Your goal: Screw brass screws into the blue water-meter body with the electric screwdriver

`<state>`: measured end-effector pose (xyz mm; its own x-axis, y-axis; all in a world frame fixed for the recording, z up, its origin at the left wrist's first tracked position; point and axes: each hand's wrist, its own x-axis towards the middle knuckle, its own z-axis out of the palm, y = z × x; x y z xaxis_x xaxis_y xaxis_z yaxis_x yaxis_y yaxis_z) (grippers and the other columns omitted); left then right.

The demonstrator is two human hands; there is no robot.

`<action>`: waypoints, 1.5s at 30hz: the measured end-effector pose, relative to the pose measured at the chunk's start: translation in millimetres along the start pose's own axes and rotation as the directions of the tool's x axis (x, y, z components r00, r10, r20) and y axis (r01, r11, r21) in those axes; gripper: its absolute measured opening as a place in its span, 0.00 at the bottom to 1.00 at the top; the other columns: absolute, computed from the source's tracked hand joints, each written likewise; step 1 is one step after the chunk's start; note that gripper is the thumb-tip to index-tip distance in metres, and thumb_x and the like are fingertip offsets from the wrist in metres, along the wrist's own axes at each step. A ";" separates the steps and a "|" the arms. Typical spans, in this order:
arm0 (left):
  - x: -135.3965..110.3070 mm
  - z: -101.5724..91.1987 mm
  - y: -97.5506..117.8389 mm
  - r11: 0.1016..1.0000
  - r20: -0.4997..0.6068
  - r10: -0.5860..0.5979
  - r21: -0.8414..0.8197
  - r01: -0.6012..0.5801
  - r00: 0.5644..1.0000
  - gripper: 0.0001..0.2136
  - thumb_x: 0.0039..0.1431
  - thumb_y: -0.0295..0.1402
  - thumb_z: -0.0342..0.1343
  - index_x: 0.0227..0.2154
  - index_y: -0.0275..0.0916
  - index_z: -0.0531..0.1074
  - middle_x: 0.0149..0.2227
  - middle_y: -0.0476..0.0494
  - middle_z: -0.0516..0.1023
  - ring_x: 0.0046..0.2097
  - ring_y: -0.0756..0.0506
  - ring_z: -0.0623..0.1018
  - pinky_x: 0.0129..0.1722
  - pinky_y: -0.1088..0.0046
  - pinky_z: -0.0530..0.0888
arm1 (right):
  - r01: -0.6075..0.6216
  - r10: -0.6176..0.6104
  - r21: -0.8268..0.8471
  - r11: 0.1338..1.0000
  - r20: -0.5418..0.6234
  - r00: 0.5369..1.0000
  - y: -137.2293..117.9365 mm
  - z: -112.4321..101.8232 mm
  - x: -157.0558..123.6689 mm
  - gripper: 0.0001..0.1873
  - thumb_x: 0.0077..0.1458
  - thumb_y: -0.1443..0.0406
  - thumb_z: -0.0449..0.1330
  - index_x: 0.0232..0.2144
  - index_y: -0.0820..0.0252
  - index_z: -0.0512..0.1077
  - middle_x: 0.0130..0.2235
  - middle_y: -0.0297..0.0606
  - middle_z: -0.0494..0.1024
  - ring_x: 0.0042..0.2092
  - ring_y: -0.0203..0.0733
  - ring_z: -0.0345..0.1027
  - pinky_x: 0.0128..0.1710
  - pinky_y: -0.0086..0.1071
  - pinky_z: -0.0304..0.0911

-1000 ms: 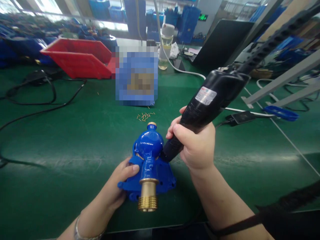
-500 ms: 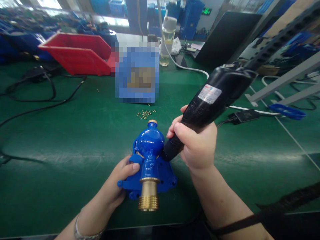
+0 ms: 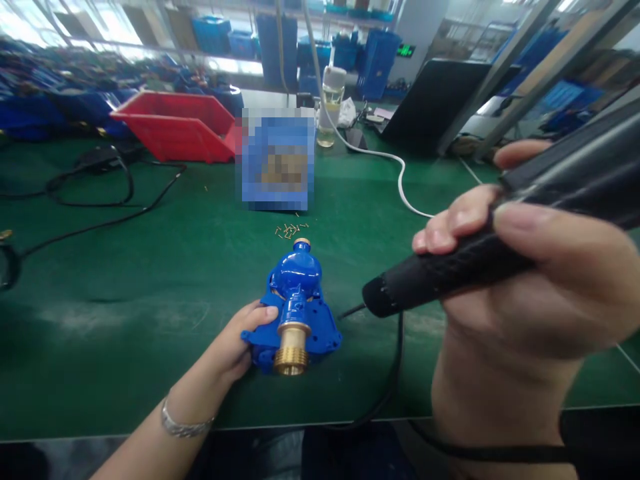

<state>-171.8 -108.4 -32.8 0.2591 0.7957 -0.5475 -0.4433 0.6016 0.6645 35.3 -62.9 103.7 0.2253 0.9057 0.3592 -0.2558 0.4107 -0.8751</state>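
A blue valve body (image 3: 296,293) with brass threaded ends lies on the green table mat (image 3: 150,333) near the front edge. My left hand (image 3: 235,343) grips its left flange, thumb on top. My right hand (image 3: 540,280) is wrapped round a black electric screwdriver (image 3: 450,273), raised close to the camera. The driver's thin bit (image 3: 350,311) points left and hangs just right of the valve body, not touching it. A small heap of brass screws (image 3: 289,231) lies on the mat just beyond the valve.
A red bin (image 3: 175,127) stands at the back left, with a blurred blue box (image 3: 277,160) beside it and a bottle (image 3: 330,107) behind. Black cables (image 3: 100,193) trail across the left. A white cable (image 3: 395,173) and metal frame bars (image 3: 520,73) occupy the right.
My right hand has lifted the screwdriver off the valve body, pulling it right and toward the camera. My left hand stays on the valve. The view has shifted slightly.
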 end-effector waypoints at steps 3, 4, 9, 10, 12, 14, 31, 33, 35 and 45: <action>-0.7 1.3 0.4 1.000 -0.001 0.002 -0.016 -0.002 1.000 0.17 0.40 0.37 0.67 0.34 0.33 0.77 0.28 0.42 0.81 0.29 0.45 0.78 0.33 0.73 0.75 | -0.116 0.116 0.005 0.993 0.025 0.993 2.4 -7.9 -16.2 0.15 0.42 0.72 0.59 0.36 0.58 0.69 0.22 0.31 0.71 0.22 0.39 0.65 0.24 0.35 0.62; -1.1 1.8 0.6 1.000 0.009 0.002 -0.023 -0.002 1.000 0.17 0.40 0.37 0.67 0.34 0.33 0.77 0.28 0.42 0.81 0.30 0.44 0.79 0.34 0.72 0.75 | -0.132 0.132 0.011 0.991 0.028 0.991 5.6 -9.8 -20.0 0.15 0.42 0.72 0.59 0.36 0.57 0.69 0.22 0.31 0.71 0.22 0.39 0.65 0.24 0.35 0.63; -2.5 3.2 -0.6 1.000 -0.008 0.002 -0.027 -0.002 1.000 0.18 0.40 0.36 0.66 0.35 0.31 0.77 0.31 0.39 0.81 0.33 0.42 0.79 0.35 0.70 0.75 | -0.159 0.159 -0.011 0.987 0.029 0.987 12.0 -11.9 -22.6 0.15 0.42 0.72 0.59 0.36 0.57 0.69 0.23 0.32 0.71 0.23 0.39 0.66 0.25 0.36 0.63; -2.4 3.4 -1.5 1.000 -0.014 -0.001 -0.027 0.001 1.000 0.19 0.40 0.37 0.66 0.36 0.31 0.76 0.32 0.39 0.81 0.33 0.42 0.79 0.36 0.70 0.75 | -0.158 0.159 -0.020 0.987 0.044 0.986 12.4 -10.9 -22.5 0.15 0.42 0.72 0.59 0.36 0.58 0.68 0.23 0.32 0.71 0.23 0.40 0.66 0.25 0.36 0.63; -2.2 4.1 -4.1 1.000 -0.022 -0.007 -0.029 0.006 1.000 0.21 0.41 0.37 0.66 0.38 0.31 0.75 0.35 0.37 0.81 0.33 0.42 0.79 0.37 0.69 0.75 | -0.165 0.168 -0.044 0.985 0.089 0.982 15.8 -8.8 -24.8 0.16 0.43 0.73 0.60 0.38 0.57 0.68 0.23 0.31 0.72 0.24 0.39 0.66 0.26 0.36 0.64; -2.4 5.8 -7.0 1.000 -0.031 -0.009 -0.027 0.008 0.999 0.22 0.41 0.38 0.65 0.40 0.31 0.74 0.37 0.36 0.81 0.31 0.42 0.79 0.37 0.68 0.75 | -0.195 0.202 -0.067 0.979 0.139 0.969 23.2 -7.7 -30.2 0.17 0.44 0.74 0.60 0.38 0.56 0.67 0.24 0.30 0.73 0.24 0.38 0.67 0.27 0.36 0.64; -4.3 11.2 -13.1 0.999 -0.086 0.024 -0.027 -0.026 0.996 0.28 0.38 0.40 0.66 0.44 0.32 0.69 0.39 0.35 0.79 0.40 0.36 0.79 0.40 0.64 0.75 | -0.221 0.224 -0.040 0.975 0.107 0.969 46.0 -14.7 -53.1 0.14 0.47 0.73 0.59 0.39 0.58 0.66 0.24 0.29 0.71 0.24 0.35 0.65 0.25 0.32 0.64; -4.7 11.8 -12.7 0.999 -0.075 0.015 -0.028 -0.018 0.997 0.27 0.39 0.40 0.66 0.44 0.32 0.69 0.40 0.35 0.79 0.41 0.36 0.79 0.39 0.65 0.75 | -0.217 0.221 -0.052 0.975 0.102 0.970 46.8 -15.6 -53.4 0.14 0.48 0.72 0.59 0.39 0.58 0.66 0.24 0.29 0.71 0.24 0.35 0.65 0.26 0.32 0.64; -5.1 12.7 -12.5 0.999 -0.071 0.015 -0.029 -0.017 0.997 0.27 0.40 0.40 0.66 0.43 0.32 0.69 0.40 0.35 0.79 0.41 0.36 0.79 0.40 0.65 0.74 | -0.213 0.218 -0.056 0.975 0.101 0.971 47.2 -16.1 -52.6 0.14 0.47 0.72 0.59 0.39 0.58 0.66 0.24 0.29 0.71 0.24 0.36 0.65 0.25 0.33 0.63; -2.6 12.7 -10.5 0.996 -0.072 0.084 0.013 -0.083 0.994 0.25 0.39 0.39 0.66 0.40 0.30 0.72 0.37 0.35 0.80 0.36 0.39 0.78 0.40 0.63 0.74 | -0.225 0.225 -0.020 0.974 0.137 0.965 50.7 -13.7 -46.8 0.19 0.43 0.71 0.59 0.41 0.58 0.67 0.22 0.28 0.71 0.22 0.37 0.65 0.24 0.34 0.64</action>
<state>-156.9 -115.9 -31.9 0.1588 0.8362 -0.5249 -0.4523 0.5342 0.7142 24.7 -86.0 38.0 0.0307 0.9805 0.1939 -0.2810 0.1947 -0.9398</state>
